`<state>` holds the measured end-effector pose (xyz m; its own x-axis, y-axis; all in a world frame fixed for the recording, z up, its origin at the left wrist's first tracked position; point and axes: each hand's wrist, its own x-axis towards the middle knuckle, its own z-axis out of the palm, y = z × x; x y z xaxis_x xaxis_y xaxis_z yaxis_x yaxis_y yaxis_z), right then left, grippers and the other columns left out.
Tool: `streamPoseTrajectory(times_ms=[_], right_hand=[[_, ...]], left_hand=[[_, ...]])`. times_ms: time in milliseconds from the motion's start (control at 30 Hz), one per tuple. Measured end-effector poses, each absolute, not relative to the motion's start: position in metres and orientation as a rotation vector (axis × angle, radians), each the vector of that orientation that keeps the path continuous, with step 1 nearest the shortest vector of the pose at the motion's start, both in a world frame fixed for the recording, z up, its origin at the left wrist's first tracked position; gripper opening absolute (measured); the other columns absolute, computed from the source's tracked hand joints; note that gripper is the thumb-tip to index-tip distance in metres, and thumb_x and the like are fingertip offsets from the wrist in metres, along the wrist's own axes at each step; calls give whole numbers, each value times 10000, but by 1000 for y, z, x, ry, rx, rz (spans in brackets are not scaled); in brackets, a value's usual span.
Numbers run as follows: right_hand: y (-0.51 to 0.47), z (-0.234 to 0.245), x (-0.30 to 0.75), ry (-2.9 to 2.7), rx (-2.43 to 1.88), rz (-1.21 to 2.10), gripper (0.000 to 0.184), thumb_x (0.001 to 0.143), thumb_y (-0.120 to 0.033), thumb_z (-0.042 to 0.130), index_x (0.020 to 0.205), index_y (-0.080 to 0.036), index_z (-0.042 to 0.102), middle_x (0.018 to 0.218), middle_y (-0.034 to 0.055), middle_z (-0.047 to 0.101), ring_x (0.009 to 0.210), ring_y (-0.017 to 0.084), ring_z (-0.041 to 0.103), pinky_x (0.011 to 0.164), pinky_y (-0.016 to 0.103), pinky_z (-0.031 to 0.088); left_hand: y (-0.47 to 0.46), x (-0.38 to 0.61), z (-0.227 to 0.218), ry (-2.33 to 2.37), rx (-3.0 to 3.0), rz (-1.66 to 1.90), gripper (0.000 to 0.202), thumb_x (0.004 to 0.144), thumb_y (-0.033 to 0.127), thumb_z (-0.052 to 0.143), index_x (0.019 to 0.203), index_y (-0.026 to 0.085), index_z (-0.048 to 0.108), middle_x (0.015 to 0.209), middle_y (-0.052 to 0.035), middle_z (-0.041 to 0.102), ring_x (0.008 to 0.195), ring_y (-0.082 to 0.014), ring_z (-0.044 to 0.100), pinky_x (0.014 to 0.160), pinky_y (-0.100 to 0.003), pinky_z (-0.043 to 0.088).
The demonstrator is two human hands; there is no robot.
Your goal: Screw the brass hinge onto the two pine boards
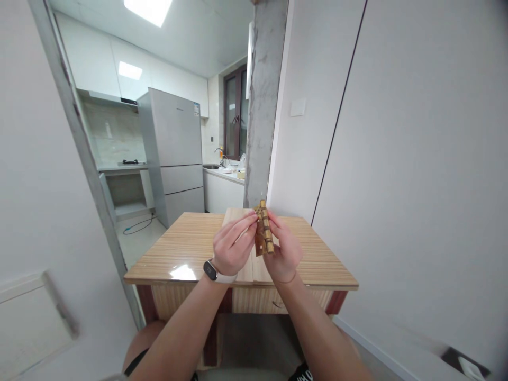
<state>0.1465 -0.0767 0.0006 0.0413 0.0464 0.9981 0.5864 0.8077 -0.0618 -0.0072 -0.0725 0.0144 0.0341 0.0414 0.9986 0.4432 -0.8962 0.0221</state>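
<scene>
You have the gold-brown hinge (266, 231) raised over the counter (170, 248), just right of the middle of the frame and below centre, barrel nearly upright. Your left hand (234, 244) pinches its upper left side between thumb and fingers; your right hand (288, 250) closes on its right side, though how those fingers wrap behind is hidden. It looks like metal, so expect it stiff, unlikely to break, with some weight for its size. The rounded barrel may roll or slip under your fingertips, and the leaf may swing; take hold of the flat leaf, keeping skin clear of the joint.
</scene>
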Motion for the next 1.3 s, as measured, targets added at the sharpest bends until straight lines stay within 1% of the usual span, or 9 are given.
streamPoseTrajectory(times_ms=[133,300,467,667,867,1000,1100,1167,1300], right_hand=[[-73,15,185,-1644,-484,-601,398,979,-145,591,1355,-261,651,1416,130,633,1245,292,661,1017,485,606],[-69,49,219,-1977,-479,-643,173,986,-266,648,1126,-241,746,1330,106,697,1229,279,669,1041,479,601],[-62,70,220,-2010,-490,-668,145,999,-314,630,1075,-241,730,1305,96,706,1218,266,672,1048,496,596],[-57,36,189,-1732,-605,-480,141,1014,-314,571,1051,-235,682,1228,118,739,1144,242,704,969,442,605],[-61,4,171,-1564,-906,66,223,983,-432,596,961,-224,674,856,61,739,750,204,692,724,354,570],[-37,-18,189,-1547,-967,634,337,864,-529,707,861,-197,650,746,28,686,591,149,586,532,274,454],[-14,-48,196,-1457,-1047,938,438,742,-583,782,850,-174,671,673,5,657,504,107,491,468,239,371],[-1,-71,196,-1392,-1151,998,434,741,-561,774,861,-152,698,661,8,658,492,98,477,463,226,356],[17,-104,190,-1404,-1448,797,265,792,-393,746,824,-130,728,645,42,683,564,138,588,517,226,403]], left_hand=[[-68,-37,38,-458,-2311,-1745,161,947,206,680,1056,269,781,1190,-58,770,1210,-277,693,1067,-483,577],[-71,-61,83,-462,-2720,-1352,147,950,296,678,1062,270,769,1182,-61,769,1192,-266,703,1109,-511,530],[-62,-63,97,-406,-2656,-1284,149,951,271,664,1062,277,764,1188,-44,763,1198,-254,697,1099,-498,537],[-57,-36,54,-507,-2321,-1659,122,951,206,653,1008,249,751,1183,-57,764,1140,-224,707,1044,-418,554],[-60,-6,15,-1023,-2367,-2228,121,952,326,666,937,214,708,968,-59,760,920,-206,722,879,-352,575],[-36,-11,-11,-1382,-2843,-2503,275,821,394,814,850,174,651,737,-15,701,692,-148,665,664,-263,538],[-13,-13,-43,-1733,-2936,-2712,373,723,394,902,863,151,656,775,-45,726,710,-141,680,692,-269,550],[0,-9,-67,-1951,-2817,-2834,385,694,362,929,844,135,658,815,-71,739,731,-136,691,709,-264,556],[26,2,-105,-2285,-2749,-2487,278,777,315,870,821,108,689,840,-85,739,719,-127,691,678,-238,549]])
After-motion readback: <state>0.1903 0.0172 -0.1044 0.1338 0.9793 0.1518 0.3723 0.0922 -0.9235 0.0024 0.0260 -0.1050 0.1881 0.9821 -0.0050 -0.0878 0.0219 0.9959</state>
